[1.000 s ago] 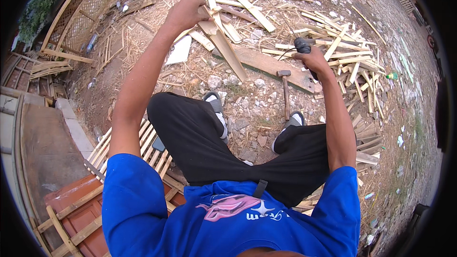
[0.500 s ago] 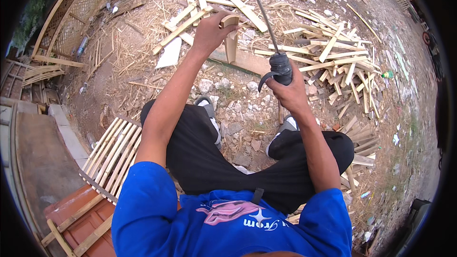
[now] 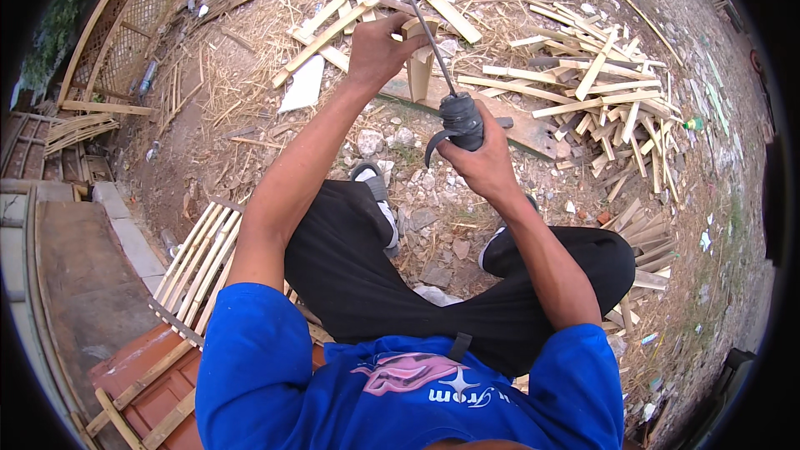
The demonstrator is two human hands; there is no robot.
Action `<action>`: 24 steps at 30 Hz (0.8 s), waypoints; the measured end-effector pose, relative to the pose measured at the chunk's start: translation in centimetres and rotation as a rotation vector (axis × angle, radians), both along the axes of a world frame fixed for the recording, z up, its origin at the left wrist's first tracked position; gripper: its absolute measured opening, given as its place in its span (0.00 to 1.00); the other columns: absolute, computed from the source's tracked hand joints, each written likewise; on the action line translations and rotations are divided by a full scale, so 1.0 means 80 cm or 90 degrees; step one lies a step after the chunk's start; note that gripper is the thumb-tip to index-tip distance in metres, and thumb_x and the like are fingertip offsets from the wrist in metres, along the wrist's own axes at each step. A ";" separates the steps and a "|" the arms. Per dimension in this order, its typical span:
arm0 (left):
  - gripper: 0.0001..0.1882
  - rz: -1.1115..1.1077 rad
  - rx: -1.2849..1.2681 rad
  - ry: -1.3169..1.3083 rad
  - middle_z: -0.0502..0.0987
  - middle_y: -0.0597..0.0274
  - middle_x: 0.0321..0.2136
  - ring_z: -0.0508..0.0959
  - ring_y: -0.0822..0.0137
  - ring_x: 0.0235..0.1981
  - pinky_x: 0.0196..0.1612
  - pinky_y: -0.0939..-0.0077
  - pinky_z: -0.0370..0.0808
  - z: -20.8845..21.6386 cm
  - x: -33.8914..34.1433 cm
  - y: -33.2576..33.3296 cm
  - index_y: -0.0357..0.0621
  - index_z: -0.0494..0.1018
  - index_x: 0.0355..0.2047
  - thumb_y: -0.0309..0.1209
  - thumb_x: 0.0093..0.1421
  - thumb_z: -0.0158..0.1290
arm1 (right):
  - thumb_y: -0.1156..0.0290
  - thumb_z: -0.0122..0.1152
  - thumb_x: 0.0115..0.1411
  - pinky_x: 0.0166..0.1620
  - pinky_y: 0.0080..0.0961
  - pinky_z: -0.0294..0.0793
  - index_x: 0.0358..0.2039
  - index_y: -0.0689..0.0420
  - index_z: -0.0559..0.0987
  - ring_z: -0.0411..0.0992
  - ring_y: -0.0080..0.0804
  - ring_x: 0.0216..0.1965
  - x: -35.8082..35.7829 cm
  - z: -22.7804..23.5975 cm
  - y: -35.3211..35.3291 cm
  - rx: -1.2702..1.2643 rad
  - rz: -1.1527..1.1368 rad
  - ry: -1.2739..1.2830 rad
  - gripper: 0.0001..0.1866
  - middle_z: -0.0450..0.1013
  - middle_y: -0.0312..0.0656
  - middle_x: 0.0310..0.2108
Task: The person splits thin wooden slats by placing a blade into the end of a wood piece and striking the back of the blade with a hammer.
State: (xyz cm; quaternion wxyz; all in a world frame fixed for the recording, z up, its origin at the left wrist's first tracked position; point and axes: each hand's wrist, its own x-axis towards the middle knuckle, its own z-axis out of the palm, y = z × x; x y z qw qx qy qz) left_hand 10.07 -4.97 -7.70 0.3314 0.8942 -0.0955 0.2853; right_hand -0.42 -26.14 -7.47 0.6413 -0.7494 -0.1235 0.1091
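Note:
My left hand (image 3: pixel 377 57) is closed round the upper end of a curved, split bamboo piece (image 3: pixel 419 75). The piece stands upright on a wooden board (image 3: pixel 527 141) lying on the ground. In my right hand (image 3: pixel 487 162) is the black-taped handle of a long-bladed knife (image 3: pixel 461 119), with a loose strip of tape curling off its left side. Its thin dark blade, seen nearly edge-on, points away and up to the left. It passes across the bamboo's top end in the view; whether it touches the bamboo I cannot tell.
Split bamboo strips (image 3: pixel 604 96) lie heaped at the right. More strips (image 3: pixel 333 33) are scattered beyond my left hand, near a white sheet piece (image 3: pixel 303 83). A slatted bamboo rack (image 3: pixel 198 262) is beside my left knee. Stones (image 3: pixel 421 218) cover the ground between my feet.
The knife has come down and left, its blade now crossing in front of the bamboo's top. My left hand still holds the bamboo upright, slightly further right in view.

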 end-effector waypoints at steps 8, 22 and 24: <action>0.18 -0.025 -0.015 -0.005 0.80 0.61 0.19 0.75 0.75 0.18 0.23 0.76 0.70 0.001 0.005 0.001 0.44 0.83 0.35 0.41 0.47 0.70 | 0.69 0.67 0.48 0.39 0.25 0.70 0.42 0.59 0.74 0.70 0.24 0.32 0.003 -0.004 0.000 0.056 0.002 0.029 0.21 0.74 0.37 0.31; 0.18 -0.061 -0.044 -0.003 0.80 0.61 0.19 0.76 0.76 0.19 0.23 0.78 0.71 0.000 0.004 -0.007 0.41 0.82 0.36 0.38 0.47 0.70 | 0.71 0.67 0.48 0.39 0.24 0.70 0.41 0.59 0.74 0.69 0.22 0.32 0.004 -0.007 -0.002 0.052 -0.005 0.016 0.20 0.73 0.36 0.32; 0.18 -0.038 0.011 -0.006 0.80 0.61 0.19 0.76 0.76 0.18 0.23 0.78 0.72 0.005 0.002 -0.008 0.41 0.82 0.35 0.39 0.48 0.70 | 0.71 0.67 0.48 0.39 0.24 0.70 0.41 0.59 0.74 0.69 0.22 0.32 0.004 -0.006 -0.002 0.062 -0.005 0.025 0.20 0.73 0.36 0.31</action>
